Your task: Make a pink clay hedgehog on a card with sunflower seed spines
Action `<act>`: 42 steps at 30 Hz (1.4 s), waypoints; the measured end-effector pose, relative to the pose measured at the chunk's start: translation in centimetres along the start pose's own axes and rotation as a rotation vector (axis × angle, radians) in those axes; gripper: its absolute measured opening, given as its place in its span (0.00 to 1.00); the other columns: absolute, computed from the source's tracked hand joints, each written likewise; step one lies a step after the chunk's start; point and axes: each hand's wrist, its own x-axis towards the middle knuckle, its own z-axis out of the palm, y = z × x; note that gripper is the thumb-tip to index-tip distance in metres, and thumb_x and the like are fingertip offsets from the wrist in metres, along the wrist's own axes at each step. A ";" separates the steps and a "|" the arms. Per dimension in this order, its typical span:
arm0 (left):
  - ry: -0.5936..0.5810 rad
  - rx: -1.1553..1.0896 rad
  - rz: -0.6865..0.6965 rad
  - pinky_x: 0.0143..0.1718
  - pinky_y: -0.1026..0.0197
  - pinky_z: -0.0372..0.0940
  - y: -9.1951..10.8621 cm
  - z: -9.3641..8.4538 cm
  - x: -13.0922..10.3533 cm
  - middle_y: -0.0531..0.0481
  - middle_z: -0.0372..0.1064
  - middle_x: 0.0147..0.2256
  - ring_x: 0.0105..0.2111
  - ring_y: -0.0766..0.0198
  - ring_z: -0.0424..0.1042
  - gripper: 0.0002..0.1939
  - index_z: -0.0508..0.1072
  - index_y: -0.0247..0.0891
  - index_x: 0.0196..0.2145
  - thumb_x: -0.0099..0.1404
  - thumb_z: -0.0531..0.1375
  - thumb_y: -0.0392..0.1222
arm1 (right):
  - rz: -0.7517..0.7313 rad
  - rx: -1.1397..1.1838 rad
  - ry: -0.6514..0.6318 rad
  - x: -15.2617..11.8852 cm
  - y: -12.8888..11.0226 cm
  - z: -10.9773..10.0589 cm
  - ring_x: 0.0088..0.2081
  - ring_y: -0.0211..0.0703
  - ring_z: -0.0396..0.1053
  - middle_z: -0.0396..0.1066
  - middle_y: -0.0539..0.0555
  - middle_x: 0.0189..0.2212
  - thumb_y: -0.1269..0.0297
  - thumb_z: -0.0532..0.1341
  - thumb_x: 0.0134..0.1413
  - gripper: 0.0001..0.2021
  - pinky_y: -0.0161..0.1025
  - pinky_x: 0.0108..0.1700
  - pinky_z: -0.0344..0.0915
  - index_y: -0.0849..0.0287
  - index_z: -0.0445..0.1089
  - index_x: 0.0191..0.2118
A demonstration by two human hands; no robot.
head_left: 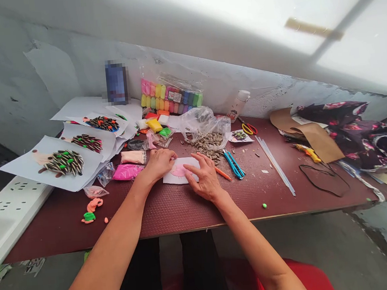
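A small white paper card [167,179] lies on the table in front of me, with a flat pink patch [178,170] in its middle. My left hand [159,164] is closed at the card's upper left edge, its bent fingers close together. Over the card's right side is my right hand [203,176], open, with fingers apart and fingertips at the pink patch. Part of the card is hidden under both hands. Just beyond the right hand are a heap of striped sunflower seeds [206,141], an orange pen-like tool [223,174] and turquoise-handled pliers [233,163].
Paper sheets with seed-covered hedgehog shapes [68,162] are stacked at left beside a white power strip [12,210]. Packs of coloured clay [172,95] lean on the wall. Scissors [249,128], clear glue sticks [276,167], a glue gun [307,152] and dark flowered cloth [358,135] lie rightward.
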 end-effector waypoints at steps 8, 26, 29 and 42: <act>0.003 -0.011 -0.006 0.53 0.49 0.61 0.1 -0.1 -0.1 0.42 0.79 0.44 0.49 0.49 0.73 0.16 0.81 0.40 0.44 0.64 0.55 0.36 | -0.036 -0.102 -0.049 -0.1 -0.3 0.1 0.68 0.56 0.51 0.57 0.59 0.67 0.57 0.59 0.66 0.14 0.56 0.64 0.50 0.48 0.76 0.53; 0.018 -0.018 0.008 0.52 0.50 0.61 -0.3 0.3 0.1 0.42 0.80 0.44 0.49 0.48 0.74 0.16 0.81 0.40 0.43 0.63 0.56 0.36 | -0.102 -0.053 -0.135 0.1 -0.5 0.1 0.69 0.56 0.49 0.55 0.55 0.69 0.55 0.59 0.66 0.15 0.56 0.66 0.48 0.43 0.76 0.54; 0.016 -0.028 0.004 0.52 0.49 0.61 -0.1 0.2 0.1 0.41 0.80 0.44 0.48 0.48 0.74 0.16 0.82 0.40 0.43 0.63 0.56 0.35 | -0.094 -0.053 -0.137 0.1 -0.5 0.2 0.69 0.55 0.50 0.54 0.57 0.69 0.53 0.58 0.66 0.17 0.56 0.66 0.48 0.43 0.74 0.57; 0.011 -0.001 0.004 0.53 0.51 0.62 0.0 0.1 0.0 0.42 0.79 0.45 0.50 0.50 0.73 0.16 0.81 0.40 0.44 0.63 0.56 0.35 | -0.117 -0.032 -0.178 0.4 -1.1 -0.1 0.69 0.56 0.49 0.55 0.58 0.68 0.50 0.58 0.65 0.18 0.56 0.66 0.45 0.44 0.74 0.57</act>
